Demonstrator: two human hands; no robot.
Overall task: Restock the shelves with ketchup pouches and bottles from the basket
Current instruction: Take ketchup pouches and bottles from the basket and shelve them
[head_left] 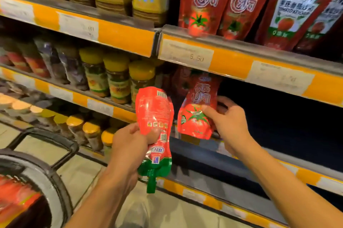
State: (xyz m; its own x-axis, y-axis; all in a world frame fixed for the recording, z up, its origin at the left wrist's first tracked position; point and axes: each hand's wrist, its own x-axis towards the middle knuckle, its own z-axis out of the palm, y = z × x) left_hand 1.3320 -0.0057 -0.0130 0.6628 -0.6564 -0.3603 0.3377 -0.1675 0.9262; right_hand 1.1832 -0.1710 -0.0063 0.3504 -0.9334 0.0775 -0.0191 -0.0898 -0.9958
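**Two soft pouches in hand at the ketchup shelf**

We have a ketchup pouch in each hand. Our left hand (130,146) is curled round the waist of the upside-down pouch (155,127), its green spout pointing down and its barcoded back facing us, in front of the shelf edge. Our right hand (225,118) pinches the upright pouch (196,114) between thumb on the tomato picture and fingers behind, at the mouth of the middle shelf (278,77), whose space to the right looks dark and mostly unfilled. More red pouches lie in the basket (44,177) at the near left.

These pouches look soft and glossy: the film dents under our grip and the contents would slump toward whichever end hangs lowest. We judge them moderately light but slippery, so a hold across the middle, where the body narrows, seems safest; squeezing hard near the spout could stress the cap. The inverted one will need turning spout-up before it stands. The flat bottom gusset is what should meet the shelf.
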